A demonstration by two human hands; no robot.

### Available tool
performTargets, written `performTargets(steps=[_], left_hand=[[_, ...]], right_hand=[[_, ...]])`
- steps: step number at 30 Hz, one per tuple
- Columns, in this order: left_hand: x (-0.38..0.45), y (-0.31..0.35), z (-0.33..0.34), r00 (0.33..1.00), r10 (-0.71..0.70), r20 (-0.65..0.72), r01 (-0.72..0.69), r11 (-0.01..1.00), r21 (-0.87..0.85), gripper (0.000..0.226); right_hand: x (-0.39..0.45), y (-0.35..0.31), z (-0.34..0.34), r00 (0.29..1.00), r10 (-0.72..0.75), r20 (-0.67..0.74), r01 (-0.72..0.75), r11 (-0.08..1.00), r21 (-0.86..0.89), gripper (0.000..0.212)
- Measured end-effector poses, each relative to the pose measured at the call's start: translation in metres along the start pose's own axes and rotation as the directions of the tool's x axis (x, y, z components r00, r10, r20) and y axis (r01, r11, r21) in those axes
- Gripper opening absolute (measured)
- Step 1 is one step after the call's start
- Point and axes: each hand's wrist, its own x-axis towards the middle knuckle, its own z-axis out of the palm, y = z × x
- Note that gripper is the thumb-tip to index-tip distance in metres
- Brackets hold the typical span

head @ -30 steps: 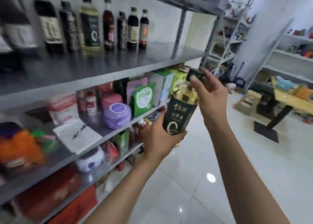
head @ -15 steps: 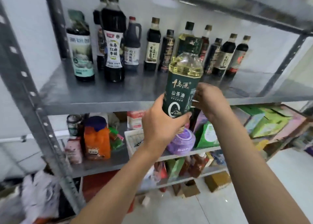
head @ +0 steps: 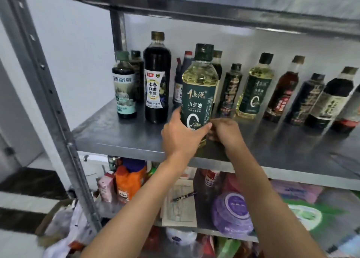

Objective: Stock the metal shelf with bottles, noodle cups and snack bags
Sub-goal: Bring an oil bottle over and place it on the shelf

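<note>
Both hands held the oil bottle (head: pixel 197 94) low on its body. The left hand (head: pixel 180 136) wrapped the bottom of the label from the left, thumb up the side and fingers curled across the front. The right hand (head: pixel 224 131) gripped the base from the right, its fingers bent in against the plastic. The bottle stood upright between the two hands, its bottom at the front part of the metal shelf (head: pixel 120 133); whether it already rested on the steel could not be told, since the hands covered the base.

The bottle was clear plastic with a dark green cap and a dark green label, and it was filled nearly to the neck with pale yellow oil.

Behind it a row of bottles stood along the back of the same shelf. One matching oil bottle (head: pixel 255 90) with yellow oil stood to the right. To the left were a short dark bottle with a pale label (head: pixel 124 90) and a tall dark bottle with a white label (head: pixel 156 82), both holding dark liquid, with another dark bottle behind the short one. About a dozen bottles showed in all, though blur and overlap made an exact count uncertain.

On the level below lay one orange bag (head: pixel 129 181), one purple round tub (head: pixel 231 213), and one pen (head: pixel 184 196) on a sheet of paper (head: pixel 179 209).
</note>
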Motion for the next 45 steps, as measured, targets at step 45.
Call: performTargets(steps=[45], left_hand=[[-0.133, -0.100, 0.003, 0.588, 0.575, 0.569, -0.771, 0.612, 0.178, 0.058]], right_hand=[[-0.187, 0.161, -0.072, 0.894, -0.327, -0.307, -0.156, 0.414, -0.897, 0.069]])
